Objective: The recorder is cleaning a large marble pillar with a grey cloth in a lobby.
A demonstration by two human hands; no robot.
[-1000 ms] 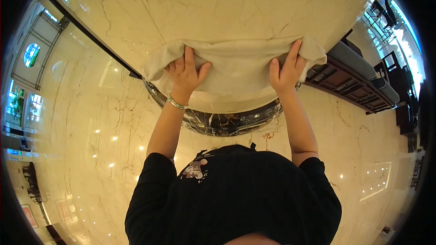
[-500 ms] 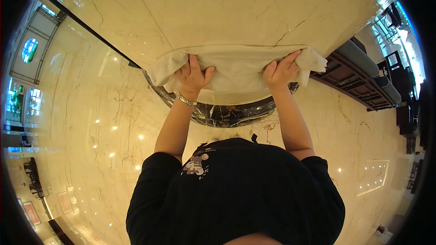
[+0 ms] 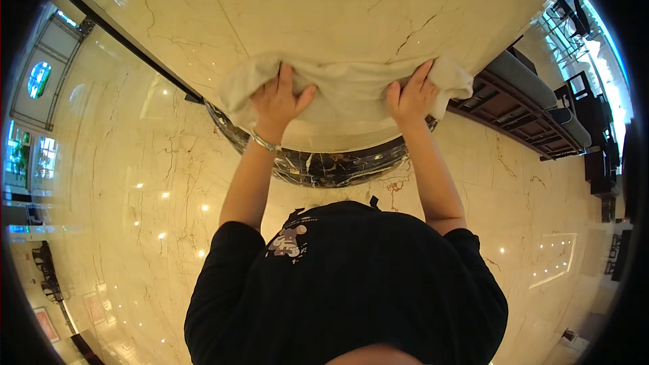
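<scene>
A cream cloth (image 3: 351,91) lies spread across a large round marble pillar (image 3: 324,7). My left hand (image 3: 277,101) presses flat on the cloth's left part, fingers spread, a thin bracelet on the wrist. My right hand (image 3: 409,98) presses on the cloth's right part, next to its bunched right end. Both arms are stretched forward from my black shirt. The cloth sits a little above the pillar's dark marble base ring (image 3: 318,162).
Glossy cream marble floor (image 3: 135,216) surrounds the pillar and reflects ceiling lights. A dark wooden bench with grey cushions (image 3: 527,101) stands to the right, with more dark chairs (image 3: 588,88) beyond. Windows show at the far left.
Both hands have slid the cloth down the pillar toward its dark base ring, and the cloth has bunched narrower between them.
</scene>
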